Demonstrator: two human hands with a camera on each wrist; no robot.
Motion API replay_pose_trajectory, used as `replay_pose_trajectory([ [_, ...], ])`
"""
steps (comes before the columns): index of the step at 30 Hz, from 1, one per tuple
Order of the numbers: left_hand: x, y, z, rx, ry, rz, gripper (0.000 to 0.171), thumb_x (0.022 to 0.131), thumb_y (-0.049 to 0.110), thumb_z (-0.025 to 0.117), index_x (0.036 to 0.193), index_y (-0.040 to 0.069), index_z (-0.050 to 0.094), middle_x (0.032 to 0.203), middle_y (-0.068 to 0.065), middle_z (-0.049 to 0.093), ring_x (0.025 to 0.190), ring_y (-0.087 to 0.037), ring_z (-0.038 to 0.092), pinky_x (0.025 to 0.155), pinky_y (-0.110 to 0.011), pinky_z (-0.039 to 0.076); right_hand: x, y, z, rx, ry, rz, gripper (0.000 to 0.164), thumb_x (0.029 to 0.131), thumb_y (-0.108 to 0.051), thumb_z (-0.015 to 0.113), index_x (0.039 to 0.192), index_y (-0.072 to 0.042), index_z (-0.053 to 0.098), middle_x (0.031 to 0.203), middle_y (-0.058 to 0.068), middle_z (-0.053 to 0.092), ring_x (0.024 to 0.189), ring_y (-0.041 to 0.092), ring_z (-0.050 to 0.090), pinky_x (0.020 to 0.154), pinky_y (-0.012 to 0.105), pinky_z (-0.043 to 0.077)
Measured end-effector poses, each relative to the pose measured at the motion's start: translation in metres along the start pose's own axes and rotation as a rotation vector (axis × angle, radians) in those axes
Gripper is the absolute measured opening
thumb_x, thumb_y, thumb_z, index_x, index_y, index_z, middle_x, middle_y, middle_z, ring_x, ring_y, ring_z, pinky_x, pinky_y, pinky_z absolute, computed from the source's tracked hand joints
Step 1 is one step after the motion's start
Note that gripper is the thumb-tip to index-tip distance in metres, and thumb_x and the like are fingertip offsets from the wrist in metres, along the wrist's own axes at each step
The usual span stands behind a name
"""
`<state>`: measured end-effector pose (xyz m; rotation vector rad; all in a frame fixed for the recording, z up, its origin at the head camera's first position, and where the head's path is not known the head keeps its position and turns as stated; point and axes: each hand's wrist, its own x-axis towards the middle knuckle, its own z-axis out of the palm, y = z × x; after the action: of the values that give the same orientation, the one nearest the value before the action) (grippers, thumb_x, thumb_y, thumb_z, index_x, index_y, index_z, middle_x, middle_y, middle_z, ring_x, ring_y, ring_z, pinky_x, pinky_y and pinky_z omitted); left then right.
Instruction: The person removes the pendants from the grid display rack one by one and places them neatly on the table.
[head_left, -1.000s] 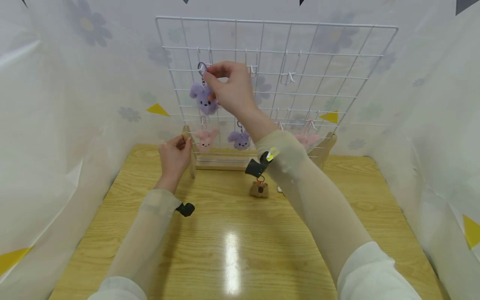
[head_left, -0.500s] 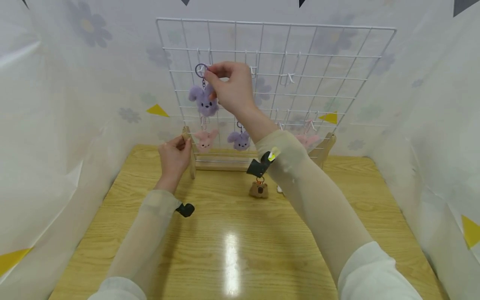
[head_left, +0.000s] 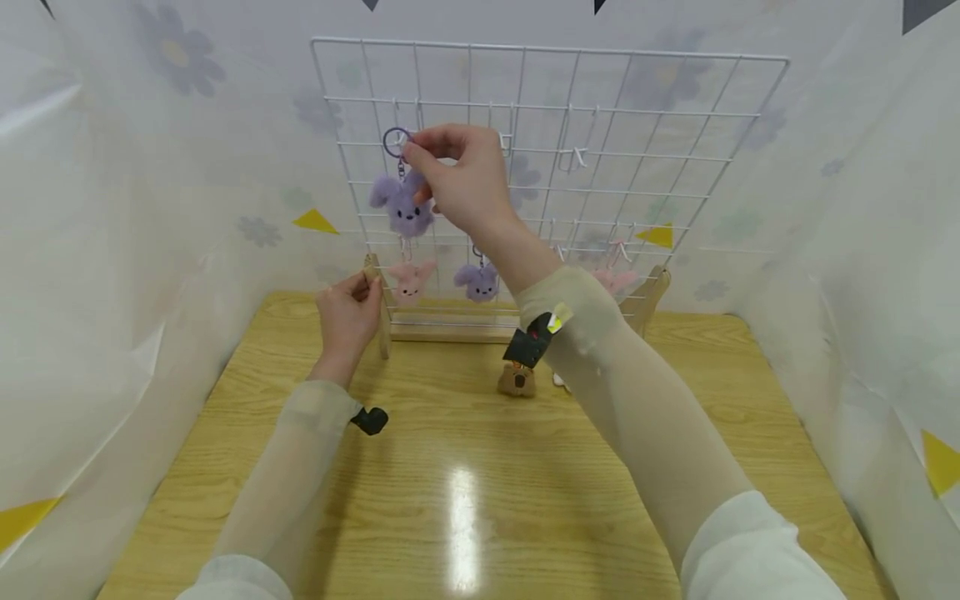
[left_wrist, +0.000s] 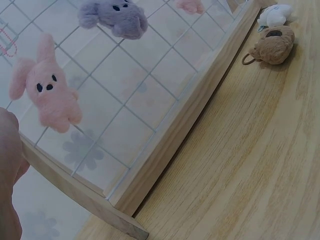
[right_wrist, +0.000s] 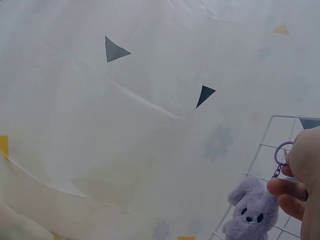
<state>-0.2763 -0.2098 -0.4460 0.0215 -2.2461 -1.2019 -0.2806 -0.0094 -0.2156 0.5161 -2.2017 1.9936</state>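
Observation:
My right hand [head_left: 468, 175] pinches the ring of a purple plush bunny keychain [head_left: 405, 208] in front of the upper left of a white wire grid [head_left: 622, 108]. The bunny hangs below my fingers by a short chain; the right wrist view shows its ring [right_wrist: 281, 155] standing out past the thumb. Lower down, my left hand [head_left: 349, 321] grips the wooden side post [head_left: 384, 321] of the grid's stand. Beside that post a pink plush bunny keychain [head_left: 410, 282] hangs on the grid, and a second purple bunny keychain [head_left: 480, 282] hangs to its right.
A white hook [head_left: 576, 157] sits on the grid's upper right. Another pink plush [head_left: 615, 279] hangs lower right, partly behind my arm. On the wooden table [head_left: 375, 508] lie a brown plush bear keychain [head_left: 517, 381] and a white plush [left_wrist: 276, 15].
My right hand has drawn the purple bunny keychain slightly left and toward me, its ring now showing more fully in front of the hook. The left hand keeps its place on the post.

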Motion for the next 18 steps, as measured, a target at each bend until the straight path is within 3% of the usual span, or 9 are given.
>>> replay_pose_trajectory([
  [10,0.000,0.000,-0.001,-0.005,-0.002,-0.016,0.022,0.102,0.016,0.072,0.108,-0.003,0.081,0.097,-0.020,0.078,0.083,-0.028,0.077,0.075,-0.037,0.066,-0.015,-0.007,-0.004,0.000,-0.026,-0.018,0.014,0.102,-0.015,0.074,0.111,-0.005,0.077,0.102,0.005,0.076,0.064,0.027,0.066,0.053,0.036,0.055],
  [18,0.001,-0.001,0.001,0.010,0.001,-0.009,0.025,0.103,0.020,0.071,0.109,-0.003,0.081,0.096,-0.020,0.078,0.082,-0.028,0.076,0.075,-0.039,0.066,-0.026,-0.012,-0.007,0.041,-0.047,-0.005,0.011,0.102,-0.014,0.074,0.109,-0.006,0.077,0.103,0.006,0.077,0.065,0.028,0.066,0.051,0.029,0.053],
])
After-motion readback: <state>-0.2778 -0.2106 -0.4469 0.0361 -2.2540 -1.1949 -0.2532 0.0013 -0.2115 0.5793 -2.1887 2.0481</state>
